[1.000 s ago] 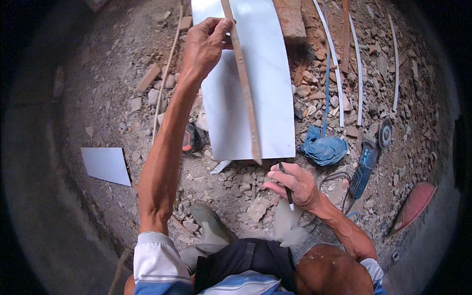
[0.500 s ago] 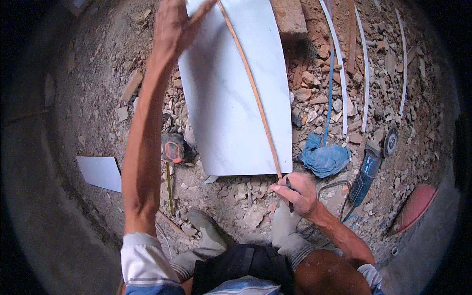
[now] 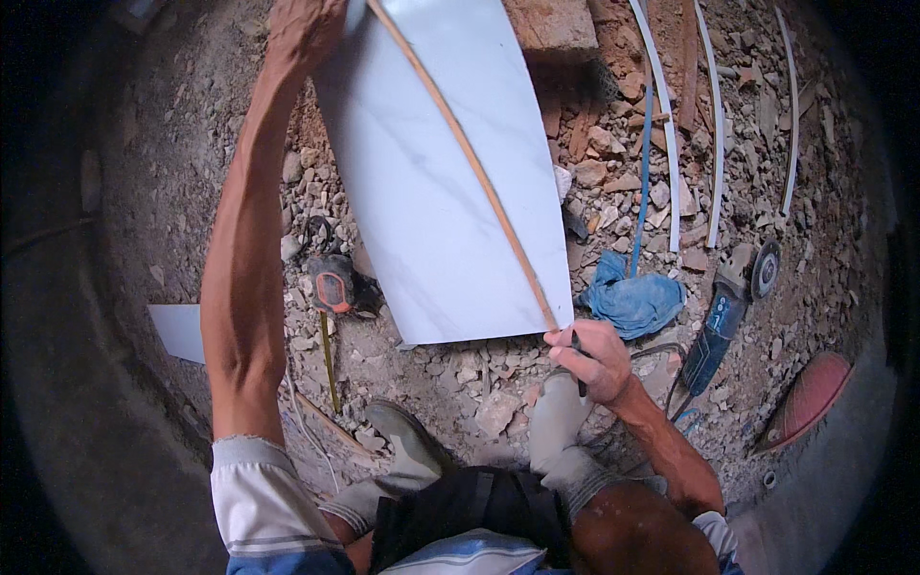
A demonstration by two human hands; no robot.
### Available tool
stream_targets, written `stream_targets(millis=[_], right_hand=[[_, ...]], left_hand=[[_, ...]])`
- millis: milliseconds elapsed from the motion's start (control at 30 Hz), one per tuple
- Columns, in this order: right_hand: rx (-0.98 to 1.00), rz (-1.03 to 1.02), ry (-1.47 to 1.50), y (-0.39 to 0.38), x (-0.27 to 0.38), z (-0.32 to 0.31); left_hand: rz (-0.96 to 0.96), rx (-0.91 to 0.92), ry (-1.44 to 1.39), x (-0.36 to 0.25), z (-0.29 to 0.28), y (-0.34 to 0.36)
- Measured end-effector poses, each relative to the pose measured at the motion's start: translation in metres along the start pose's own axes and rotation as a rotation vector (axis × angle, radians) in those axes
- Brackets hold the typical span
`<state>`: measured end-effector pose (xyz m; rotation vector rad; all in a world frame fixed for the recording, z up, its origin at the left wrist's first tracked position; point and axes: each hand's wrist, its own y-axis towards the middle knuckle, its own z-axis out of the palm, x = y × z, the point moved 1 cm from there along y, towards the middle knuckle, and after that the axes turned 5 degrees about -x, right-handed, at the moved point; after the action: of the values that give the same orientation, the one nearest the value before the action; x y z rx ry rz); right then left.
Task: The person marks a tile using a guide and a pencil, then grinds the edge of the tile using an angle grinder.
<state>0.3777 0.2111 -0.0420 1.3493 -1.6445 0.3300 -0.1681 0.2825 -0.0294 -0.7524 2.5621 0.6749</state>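
Note:
A large white tile [image 3: 450, 211] with faint grey veins lies on the rubble in front of me. Lengthwise across it runs a thin wooden strip [image 3: 470, 158]. My left hand [image 3: 309, 34] is closed at the tile's far left edge; the top of the picture cuts off part of its fingers. At the near right corner, my right hand [image 3: 599, 362] is closed around a dark pen [image 3: 579, 362], its fingertips at the near end of the strip. To the left of the tile rests a tape measure [image 3: 333, 287], its yellow blade pulled out toward me.
An angle grinder [image 3: 721, 326] lies at right, near a blue cloth [image 3: 637, 299] and a red rounded object [image 3: 807, 402]. Narrow white strips [image 3: 714, 134] stretch over the rubble. A brick block [image 3: 551, 29] sits beyond the tile. A white tile piece [image 3: 177, 331] is at left.
The tile's far end has swung left, together with my left hand and the strip's far end. My right hand has shifted slightly right and away from me, still with the pen.

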Motion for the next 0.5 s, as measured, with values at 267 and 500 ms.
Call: stream_targets(millis=[267, 500], right_hand=[[-0.168, 0.081, 0.071, 0.002, 0.009, 0.010], [-0.049, 0.018, -0.017, 0.006, 0.010, 0.005]], left_hand=[[-0.075, -0.184, 0.139, 0.005, -0.010, -0.015], [-0.314, 0.125, -0.462, 0.011, -0.013, 0.008]])
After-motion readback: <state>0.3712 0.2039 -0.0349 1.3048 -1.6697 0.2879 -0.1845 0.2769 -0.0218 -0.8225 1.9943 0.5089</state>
